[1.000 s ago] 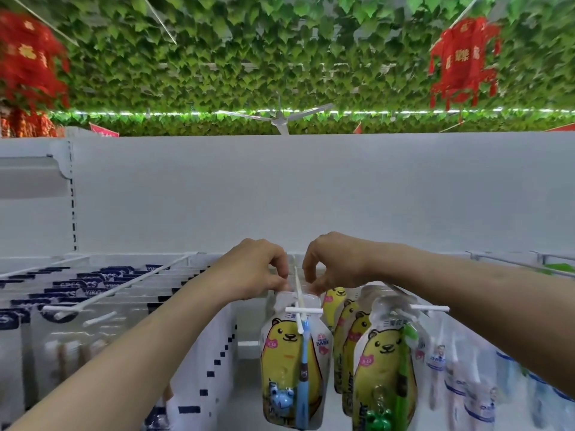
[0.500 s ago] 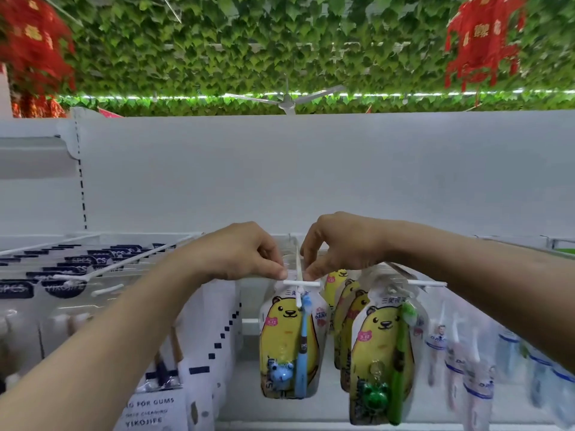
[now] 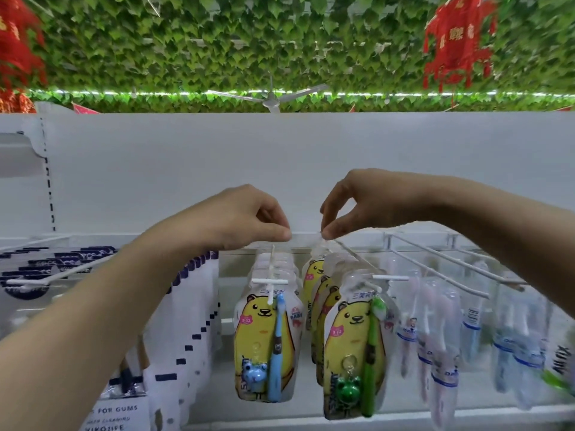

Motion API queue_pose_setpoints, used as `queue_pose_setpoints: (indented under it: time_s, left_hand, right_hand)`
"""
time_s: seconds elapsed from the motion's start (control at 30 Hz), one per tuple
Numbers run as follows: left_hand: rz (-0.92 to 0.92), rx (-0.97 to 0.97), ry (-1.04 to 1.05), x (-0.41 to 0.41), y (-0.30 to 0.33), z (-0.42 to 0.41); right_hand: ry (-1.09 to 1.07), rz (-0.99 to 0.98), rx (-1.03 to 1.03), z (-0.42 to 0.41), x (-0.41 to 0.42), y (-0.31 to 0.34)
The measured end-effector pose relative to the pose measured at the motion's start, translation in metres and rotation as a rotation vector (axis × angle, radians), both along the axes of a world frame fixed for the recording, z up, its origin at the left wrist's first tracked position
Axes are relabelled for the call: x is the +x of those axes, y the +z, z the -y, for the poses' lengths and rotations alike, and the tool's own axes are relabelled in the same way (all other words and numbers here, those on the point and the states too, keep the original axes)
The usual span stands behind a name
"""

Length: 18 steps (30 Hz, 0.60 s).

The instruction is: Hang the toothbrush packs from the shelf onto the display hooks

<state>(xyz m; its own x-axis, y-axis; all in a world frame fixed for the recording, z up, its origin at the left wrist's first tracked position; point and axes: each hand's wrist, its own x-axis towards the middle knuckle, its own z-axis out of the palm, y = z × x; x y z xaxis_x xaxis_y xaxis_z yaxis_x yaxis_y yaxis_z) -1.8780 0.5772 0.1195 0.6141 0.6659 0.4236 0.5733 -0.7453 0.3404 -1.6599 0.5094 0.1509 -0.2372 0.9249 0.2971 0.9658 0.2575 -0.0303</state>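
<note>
Ivy [image 3: 280, 42] of green leaves fills the ceiling, with a red paper ornament [image 3: 457, 42] hanging at the right and a white fan [image 3: 271, 99] at its lower edge. A plain white back panel [image 3: 186, 163] spans the rack below it. Navy-and-white boxes [image 3: 174, 337] crowd the left side, and clear packs [image 3: 445, 343] with blue labels hang blurred at the right on thin white wire hooks [image 3: 435, 259].

2 rows of glossy bear packs hang at centre. The front pack [image 3: 267, 346] of the left row is a yellow bear pouch with a blue brush and blue bear charm, hanging on the left hook [image 3: 271, 279] behind its white crossbar. The front pack of the right row, the green pack [image 3: 354, 359], holds a green brush and frog charm.

The left hand [image 3: 239, 217] pinches its fingers together at the rear of the left hook, above the packs. The right hand [image 3: 364, 206] pinches the clear top of a rear pack [image 3: 320, 244] on the right hook [image 3: 357, 259].
</note>
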Motion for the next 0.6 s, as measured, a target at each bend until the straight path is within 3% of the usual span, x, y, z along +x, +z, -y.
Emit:
queue_pose_setpoints:
  time_s: [0.2, 0.33, 0.47, 0.6]
  left_hand:
    - [-0.197, -0.139, -0.126, 0.048, 0.006, 0.011]
    - [-0.276, -0.149, -0.096, 0.068, 0.005, -0.001]
    - [-0.322, -0.079, 0.0, 0.082, 0.002, -0.025]
    - [-0.353, -0.108, -0.02, 0.088, -0.001, -0.043]
  right_hand:
    - [-0.104, 0.01, -0.063, 0.021, 0.032, -0.009]
    - [-0.142, 0.031, -0.136, 0.018, 0.042, -0.02]
    - [-0.147, 0.012, -0.043, 0.005, 0.046, -0.023]
    - [-0.171, 0.048, -0.085, -0.017, 0.045, -0.025]
